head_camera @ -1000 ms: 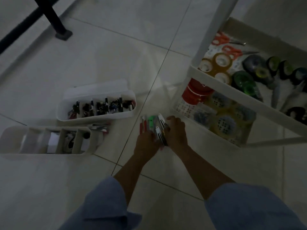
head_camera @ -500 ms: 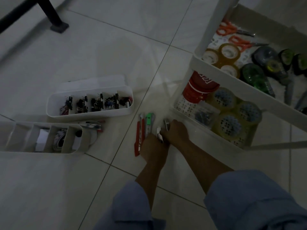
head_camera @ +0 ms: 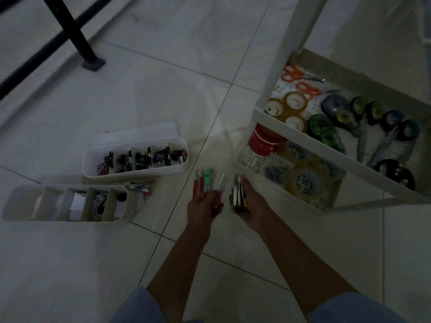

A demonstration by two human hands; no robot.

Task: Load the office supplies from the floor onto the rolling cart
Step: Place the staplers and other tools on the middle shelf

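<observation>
My left hand [head_camera: 205,207] grips a fan of utility knives [head_camera: 205,180], red, green and pale ones, above the tiled floor. My right hand [head_camera: 250,203] holds a second bundle of knives [head_camera: 238,193], dark with a yellow end. Both hands hover just left of the white rolling cart [head_camera: 303,138]. The cart's upper shelf carries tape rolls [head_camera: 295,102], orange scissors [head_camera: 300,81] and tape dispensers [head_camera: 324,129]. Its lower shelf holds red tape [head_camera: 263,139] and large clear tape rolls [head_camera: 307,180].
On the floor to the left lie a white divided tray of binder clips [head_camera: 137,157] and a second divided organizer [head_camera: 67,203] with small items. A black furniture leg [head_camera: 79,40] stands at the back left.
The two hands have come apart, each now with its own bundle of knives lifted off the floor. The view has shifted a little, showing more of the cart.
</observation>
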